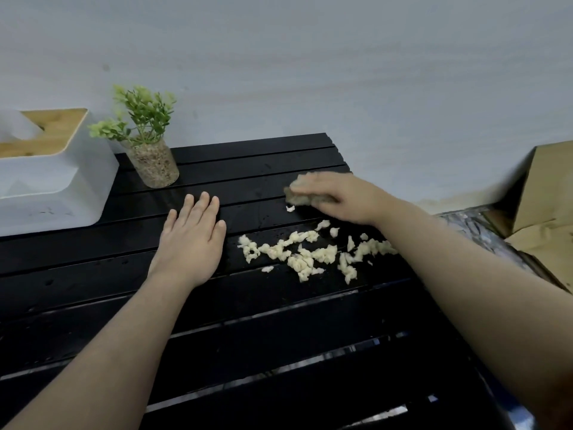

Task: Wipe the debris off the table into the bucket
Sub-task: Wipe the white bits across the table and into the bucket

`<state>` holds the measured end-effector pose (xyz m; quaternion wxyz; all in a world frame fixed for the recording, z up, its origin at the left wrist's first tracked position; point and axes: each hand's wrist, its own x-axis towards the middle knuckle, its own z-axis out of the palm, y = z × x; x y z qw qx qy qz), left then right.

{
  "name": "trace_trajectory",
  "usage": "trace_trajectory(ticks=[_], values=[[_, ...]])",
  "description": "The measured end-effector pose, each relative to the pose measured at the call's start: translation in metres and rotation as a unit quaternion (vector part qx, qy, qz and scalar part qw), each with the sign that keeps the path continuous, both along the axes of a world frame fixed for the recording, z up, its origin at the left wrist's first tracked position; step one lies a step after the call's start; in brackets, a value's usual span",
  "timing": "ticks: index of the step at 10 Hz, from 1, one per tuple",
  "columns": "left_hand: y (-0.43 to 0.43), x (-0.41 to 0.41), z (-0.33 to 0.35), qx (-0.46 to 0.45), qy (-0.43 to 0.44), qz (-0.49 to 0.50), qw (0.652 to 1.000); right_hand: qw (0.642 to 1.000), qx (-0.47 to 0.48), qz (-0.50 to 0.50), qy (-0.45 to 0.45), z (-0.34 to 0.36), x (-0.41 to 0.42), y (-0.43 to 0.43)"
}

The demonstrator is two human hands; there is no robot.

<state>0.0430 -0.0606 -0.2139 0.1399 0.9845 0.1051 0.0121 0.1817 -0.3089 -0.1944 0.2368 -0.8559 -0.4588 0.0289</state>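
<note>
Left hand [190, 243] lies palm-down and flat on the black slatted table [93, 274], fingers [203, 203] straight and close together, holding nothing. Far left of it, at the table's edge: white tissue box [52, 181] with a wooden top. Just right of the box, at the back of the table: small glass jar [153, 166] of pebbles with a green plant [142, 114], upright. Right of the left hand, on the middle slats: scatter of pale yellowish debris [310, 252], crumbly bits in a loose band running toward the table's right edge; one stray crumb [290, 208] sits apart, nearer the back. Right hand [338, 197] is behind the debris, palm down, closed over a yellowish sponge [302, 190] pressed on the table; the sponge sticks out past the fingertips on the left. Beyond the table's right edge: brown cardboard box [545, 212] on the floor. No bucket in view.
</note>
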Motion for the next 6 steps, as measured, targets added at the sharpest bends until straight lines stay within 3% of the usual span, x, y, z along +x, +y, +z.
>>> trace_trajectory(ticks=[1,2,3,4,5,6], values=[[0.000,0.000,0.000,0.001,0.000,0.001,1.000,0.995,-0.036,0.069,0.065,0.013,-0.029,-0.014],[0.000,0.001,0.000,0.002,-0.001,0.003,1.000,0.993,0.049,0.011,0.108,0.026,-0.015,-0.014],[-0.001,0.000,0.000,0.004,0.000,0.003,1.000,0.980,0.099,-0.136,0.106,0.013,0.021,-0.002],[-0.001,0.000,0.000,0.003,0.000,0.005,1.000,0.976,-0.044,-0.207,0.041,-0.007,0.034,0.022],[0.000,0.001,-0.001,0.001,0.000,0.005,1.000,0.986,-0.021,-0.163,0.005,-0.007,0.020,0.039],[0.000,0.000,-0.001,-0.001,-0.001,0.004,1.000,0.998,0.013,-0.004,0.067,0.005,-0.010,0.034]])
